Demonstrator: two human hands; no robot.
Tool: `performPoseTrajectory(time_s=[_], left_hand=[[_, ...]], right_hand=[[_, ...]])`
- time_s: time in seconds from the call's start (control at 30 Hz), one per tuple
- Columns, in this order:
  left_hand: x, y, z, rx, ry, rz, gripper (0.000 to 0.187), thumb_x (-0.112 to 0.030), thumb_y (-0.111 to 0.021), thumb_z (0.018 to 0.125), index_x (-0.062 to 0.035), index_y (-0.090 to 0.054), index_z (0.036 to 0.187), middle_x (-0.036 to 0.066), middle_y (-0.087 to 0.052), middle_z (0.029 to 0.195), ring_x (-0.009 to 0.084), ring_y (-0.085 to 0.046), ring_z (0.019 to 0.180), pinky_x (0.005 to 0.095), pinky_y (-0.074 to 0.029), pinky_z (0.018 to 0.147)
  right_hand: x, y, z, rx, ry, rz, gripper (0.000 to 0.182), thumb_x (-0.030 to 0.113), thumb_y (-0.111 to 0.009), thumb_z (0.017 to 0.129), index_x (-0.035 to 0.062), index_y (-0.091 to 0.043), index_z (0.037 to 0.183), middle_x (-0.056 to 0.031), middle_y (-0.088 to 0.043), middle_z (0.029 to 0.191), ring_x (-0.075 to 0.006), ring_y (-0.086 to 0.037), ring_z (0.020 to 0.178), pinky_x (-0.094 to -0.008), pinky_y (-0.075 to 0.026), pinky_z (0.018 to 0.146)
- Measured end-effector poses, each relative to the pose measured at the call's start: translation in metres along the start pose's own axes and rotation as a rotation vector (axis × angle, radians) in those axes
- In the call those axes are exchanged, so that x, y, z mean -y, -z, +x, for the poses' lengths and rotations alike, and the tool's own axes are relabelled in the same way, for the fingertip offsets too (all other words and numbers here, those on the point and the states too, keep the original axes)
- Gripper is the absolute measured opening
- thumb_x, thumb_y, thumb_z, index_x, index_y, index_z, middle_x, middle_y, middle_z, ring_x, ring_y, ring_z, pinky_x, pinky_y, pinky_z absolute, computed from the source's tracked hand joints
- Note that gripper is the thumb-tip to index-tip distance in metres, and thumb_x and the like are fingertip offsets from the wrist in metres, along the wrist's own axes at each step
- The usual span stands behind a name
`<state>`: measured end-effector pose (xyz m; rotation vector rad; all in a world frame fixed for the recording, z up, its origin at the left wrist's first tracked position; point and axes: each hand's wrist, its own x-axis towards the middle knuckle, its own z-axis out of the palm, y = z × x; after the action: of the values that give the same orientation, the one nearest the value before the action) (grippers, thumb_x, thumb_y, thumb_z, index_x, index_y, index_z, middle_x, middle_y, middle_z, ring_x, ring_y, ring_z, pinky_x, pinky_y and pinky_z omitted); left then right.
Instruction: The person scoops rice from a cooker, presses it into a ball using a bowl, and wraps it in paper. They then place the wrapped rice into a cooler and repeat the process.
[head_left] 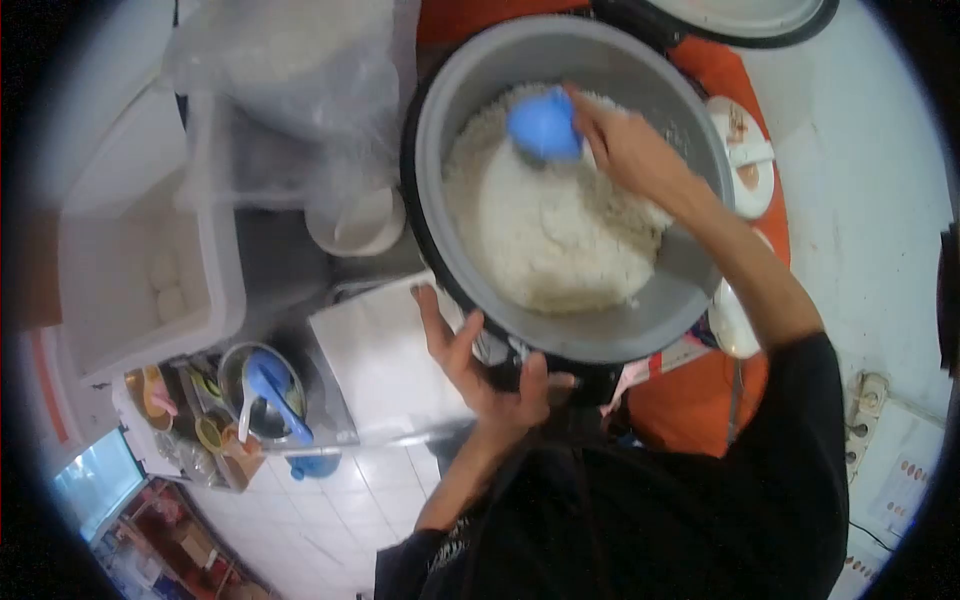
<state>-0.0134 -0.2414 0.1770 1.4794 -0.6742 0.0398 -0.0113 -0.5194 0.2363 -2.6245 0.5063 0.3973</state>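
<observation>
White tiles (370, 505) cover the floor beyond the left forearm, and a grey desk (285, 260) lies past the left hand's fingertips, on their far left. Between the two hands sits a large round pot (690, 280), grey and smooth inside, with a pale rim and a black outer edge.

White rice (560, 240) lies inside it, below and to the left of the right hand (635, 155). Its middle is a pale, fairly even mound, while the part under the right wrist looks rougher, broken up and shadowed. Loose grains cling to the pot's wall beyond that wrist.

The right hand grips a blue scoop (545, 125) by its near end; the scoop is rounded, glossy and a little blurred. Whether its lower edge meets the rice or sits just over it, I cannot tell.

The left hand (490, 375) holds nothing visible, its fingers spread wide beside the pot's near edge; whether they touch it is unclear. Just left of those fingers lies a square of white sheets (385, 350). Beyond the fingertips stands a small white bowl (365, 238), with a clear plastic bag (300, 90) farther out. Well to the left of the left hand are a metal bowl (232, 370) with blue and white utensils (270, 380) in it and a deep white tub (225, 290).
</observation>
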Motion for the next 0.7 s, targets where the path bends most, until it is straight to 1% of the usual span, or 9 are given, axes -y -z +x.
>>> performPoseTrajectory(time_s=[0.07,0.2,0.27,0.33,0.4,0.5,0.6,0.67,0.7], left_hand=[[-0.002,0.0,-0.004,-0.019,0.002,0.002,0.065,-0.028,-0.067,0.089,-0.0004,-0.039,0.141,0.039,-0.016,0.158,0.0538,-0.012,0.15,0.061,-0.014,0.12],[0.01,0.0,-0.008,-0.023,-0.053,0.018,0.064,-0.029,-0.067,0.089,-0.0002,-0.041,0.14,0.038,-0.018,0.157,0.0542,-0.014,0.149,0.0614,-0.014,0.12],[0.008,-0.003,-0.001,-0.031,-0.061,-0.004,0.063,-0.029,-0.066,0.089,-0.0002,-0.042,0.139,0.039,-0.018,0.157,0.0543,-0.015,0.149,0.0616,-0.014,0.12],[0.002,-0.005,0.004,-0.034,-0.04,0.002,0.062,-0.029,-0.066,0.089,-0.0002,-0.042,0.139,0.039,-0.019,0.157,0.0545,-0.016,0.149,0.0618,-0.014,0.119],[-0.007,-0.004,0.006,-0.046,-0.046,0.058,0.055,-0.033,-0.059,0.095,0.0006,-0.044,0.136,0.034,-0.023,0.158,0.0448,-0.024,0.149,0.0555,-0.02,0.121],[0.003,-0.006,-0.002,-0.074,-0.01,-0.055,0.061,-0.031,-0.065,0.09,-0.0002,-0.043,0.138,0.037,-0.02,0.157,0.0541,-0.016,0.149,0.0626,-0.014,0.119],[0.003,-0.002,0.001,-0.023,-0.027,-0.005,0.06,-0.031,-0.065,0.09,-0.0037,-0.042,0.138,0.036,-0.021,0.157,0.0525,-0.016,0.149,0.0613,-0.014,0.119],[0.002,-0.004,0.0,-0.039,-0.018,-0.027,0.059,-0.031,-0.065,0.089,-0.0039,-0.043,0.137,0.036,-0.021,0.157,0.0521,-0.016,0.15,0.0599,-0.016,0.12],[0.001,-0.006,-0.001,-0.039,-0.008,-0.024,0.059,-0.031,-0.065,0.089,-0.0039,-0.043,0.137,0.036,-0.021,0.157,0.0521,-0.016,0.15,0.0599,-0.016,0.12]], right_hand=[[-0.02,-0.035,0.027,-0.146,-0.083,-0.048,0.055,0.011,-0.047,0.098,0.0093,-0.041,0.153,-0.0275,-0.068,0.096,-0.0396,-0.07,0.078,-0.0475,-0.055,0.076],[0.042,-0.037,-0.044,0.218,-0.085,-0.019,0.054,0.011,-0.047,0.098,0.0094,-0.041,0.152,-0.0267,-0.069,0.101,-0.0393,-0.07,0.082,-0.0463,-0.055,0.077],[-0.007,-0.035,-0.043,0.068,0.252,0.087,0.05,0.015,-0.047,0.101,0.0086,-0.044,0.151,-0.0275,-0.069,0.104,-0.0412,-0.07,0.082,-0.0462,-0.056,0.076],[-0.006,-0.02,-0.023,0.003,0.138,0.04,0.047,0.021,-0.045,0.104,0.009,-0.045,0.15,-0.0294,-0.068,0.104,-0.0449,-0.069,0.083,-0.0492,-0.056,0.079],[0.001,-0.048,-0.027,-0.05,-0.01,0.057,0.047,0.022,-0.044,0.105,0.0088,-0.045,0.15,-0.0302,-0.067,0.102,-0.0467,-0.067,0.084,-0.0513,-0.054,0.081],[0.025,-0.04,-0.045,-0.098,-0.193,0.071,0.047,0.025,-0.043,0.106,0.0084,-0.045,0.149,-0.0292,-0.068,0.1,-0.0472,-0.067,0.081,-0.0515,-0.054,0.077],[0.02,-0.015,-0.068,0.044,0.11,0.147,0.046,0.025,-0.044,0.106,0.0089,-0.046,0.149,-0.0274,-0.07,0.096,-0.0458,-0.068,0.08,-0.0498,-0.054,0.077],[0.055,0.047,-0.049,0.531,-0.455,0.188,0.045,0.026,-0.043,0.106,0.0094,-0.047,0.148,-0.0277,-0.07,0.1,-0.0439,-0.068,0.091,-0.0481,-0.052,0.086],[0.005,0.013,-0.033,0.137,-0.1,0.045,0.046,0.027,-0.041,0.107,0.0099,-0.048,0.148,-0.0281,-0.07,0.101,-0.0434,-0.068,0.094,-0.048,-0.052,0.086]])
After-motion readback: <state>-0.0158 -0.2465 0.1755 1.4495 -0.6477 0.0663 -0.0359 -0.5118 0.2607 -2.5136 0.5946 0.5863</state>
